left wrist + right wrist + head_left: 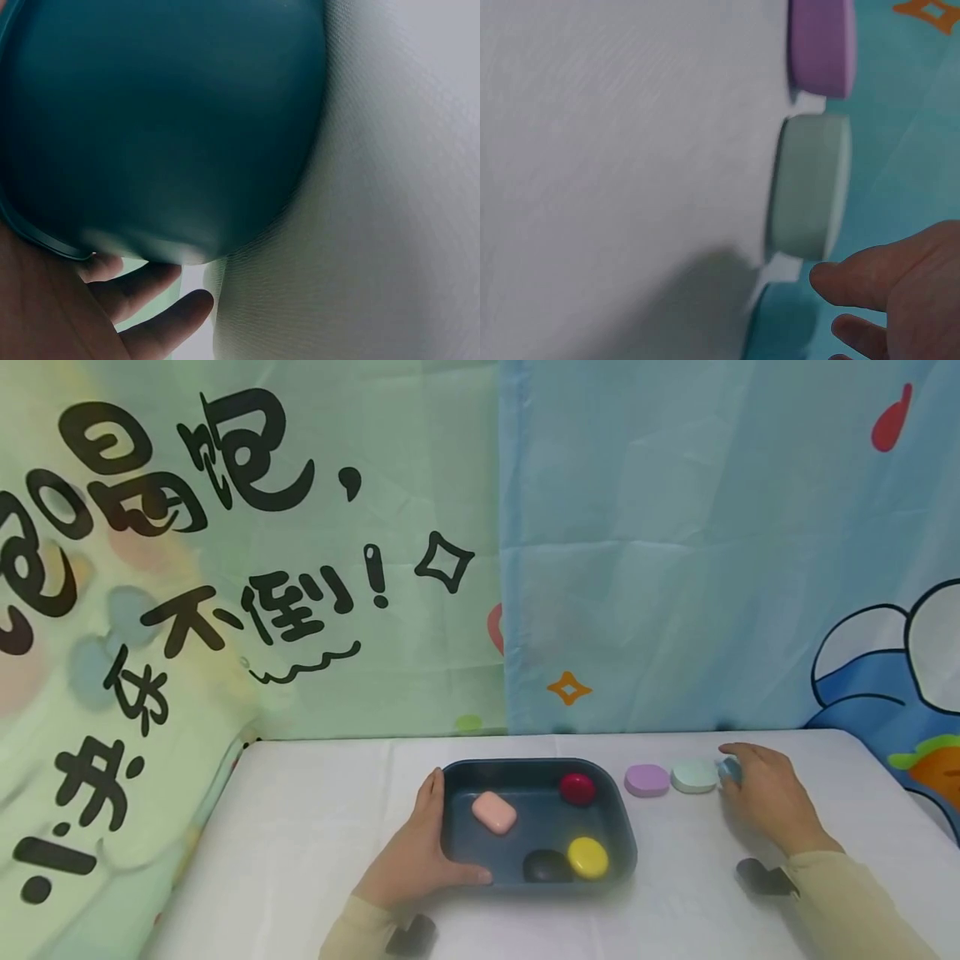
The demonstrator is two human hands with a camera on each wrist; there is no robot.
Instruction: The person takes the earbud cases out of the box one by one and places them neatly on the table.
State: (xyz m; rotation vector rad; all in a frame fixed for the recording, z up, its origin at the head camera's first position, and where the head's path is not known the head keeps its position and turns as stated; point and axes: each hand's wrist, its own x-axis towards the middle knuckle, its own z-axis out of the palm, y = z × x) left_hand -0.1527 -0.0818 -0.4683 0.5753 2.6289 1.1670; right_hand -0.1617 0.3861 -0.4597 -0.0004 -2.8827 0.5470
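Observation:
A dark teal tray (618, 827) sits on the white table and holds a pink piece (494, 812), a red one (577, 788), a black one (546, 865) and a yellow one (587, 857). My left hand (429, 847) cups its near left corner, fingers straight along the wall. In the left wrist view the tray's wall (150, 127) fills the frame above my left hand (146, 311). Right of the tray lie a purple piece (647, 780), a pale green piece (693, 776) and a blue piece (729, 769). My right hand (742, 774) curls over the blue piece (780, 326).
Printed green and blue curtains (675, 568) hang right behind the table's far edge. White cloth (300, 827) covers the table to the left of the tray and at the front right. The purple piece (821, 45) and the green piece (810, 187) lie close to that far edge.

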